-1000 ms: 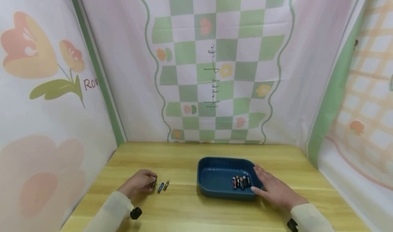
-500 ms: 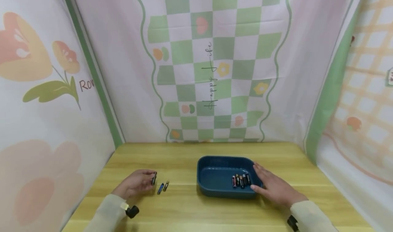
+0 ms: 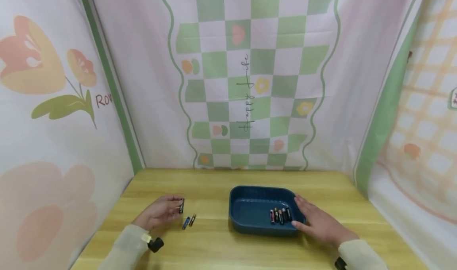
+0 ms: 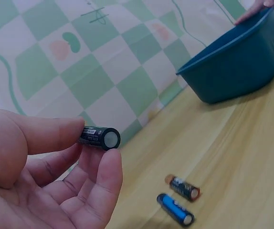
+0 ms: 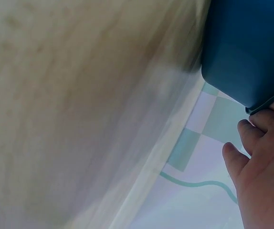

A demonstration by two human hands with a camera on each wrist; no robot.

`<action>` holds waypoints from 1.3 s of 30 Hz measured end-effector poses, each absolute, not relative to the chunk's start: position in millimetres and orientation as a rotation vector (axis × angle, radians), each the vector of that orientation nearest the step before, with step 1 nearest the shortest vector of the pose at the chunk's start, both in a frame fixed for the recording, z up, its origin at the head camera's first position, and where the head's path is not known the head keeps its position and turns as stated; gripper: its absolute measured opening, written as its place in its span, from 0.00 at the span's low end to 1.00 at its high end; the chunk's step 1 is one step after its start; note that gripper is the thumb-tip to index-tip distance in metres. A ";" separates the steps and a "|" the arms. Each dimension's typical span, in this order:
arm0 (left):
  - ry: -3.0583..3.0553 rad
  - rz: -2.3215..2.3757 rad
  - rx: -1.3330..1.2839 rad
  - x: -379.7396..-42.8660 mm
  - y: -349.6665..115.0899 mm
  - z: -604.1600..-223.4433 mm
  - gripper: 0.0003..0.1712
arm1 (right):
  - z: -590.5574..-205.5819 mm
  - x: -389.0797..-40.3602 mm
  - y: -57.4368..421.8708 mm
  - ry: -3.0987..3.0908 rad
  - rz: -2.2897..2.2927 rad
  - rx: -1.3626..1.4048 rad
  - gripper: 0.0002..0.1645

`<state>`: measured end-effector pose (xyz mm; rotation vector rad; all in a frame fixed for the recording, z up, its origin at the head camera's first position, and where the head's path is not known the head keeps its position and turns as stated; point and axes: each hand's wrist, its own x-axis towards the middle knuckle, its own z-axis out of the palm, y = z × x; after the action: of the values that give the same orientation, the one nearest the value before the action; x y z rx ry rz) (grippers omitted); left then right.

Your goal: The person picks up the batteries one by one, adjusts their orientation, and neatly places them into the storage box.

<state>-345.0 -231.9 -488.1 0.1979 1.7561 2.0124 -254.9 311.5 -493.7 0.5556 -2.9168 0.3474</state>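
Observation:
My left hand (image 3: 158, 213) pinches a black battery (image 4: 100, 137) between thumb and fingers, raised above the table. In the left wrist view, its flat silver end faces the camera. Two loose batteries lie on the wood just to the right of this hand: a blue one (image 4: 175, 209) and a black one with a copper-coloured end (image 4: 182, 187). My right hand (image 3: 319, 222) rests on the right end of a dark blue tray (image 3: 250, 229), its fingers fairly straight along the rim. Inside the tray, several batteries (image 3: 280, 216) sit side by side near the right end.
The wooden table (image 3: 210, 250) reaches back to a hanging cloth (image 3: 228, 83) with green and white checks. Printed cloths also hang at the left and right sides.
My left hand has lifted the black battery off the table, away from the two loose ones. My right hand has stayed on the tray. The head view has shifted slightly.

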 end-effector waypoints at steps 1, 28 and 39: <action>1.748 2.017 0.197 -345.5 -230.3 -488.1 0.24 | -494.2 -254.6 311.3 -2.920 0.349 0.556 0.49; 1.654 2.039 0.279 -367.1 -188.6 -460.6 0.18 | -494.7 -255.9 311.2 -2.866 0.322 0.577 0.48; 1.668 2.028 0.276 -370.5 -165.9 -455.0 0.17 | -497.1 -254.9 312.4 -2.861 0.304 0.574 0.49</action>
<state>-370.5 -165.9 -455.0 0.2757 1.6682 2.0275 -254.9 312.4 -497.1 0.5737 -2.8615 0.3037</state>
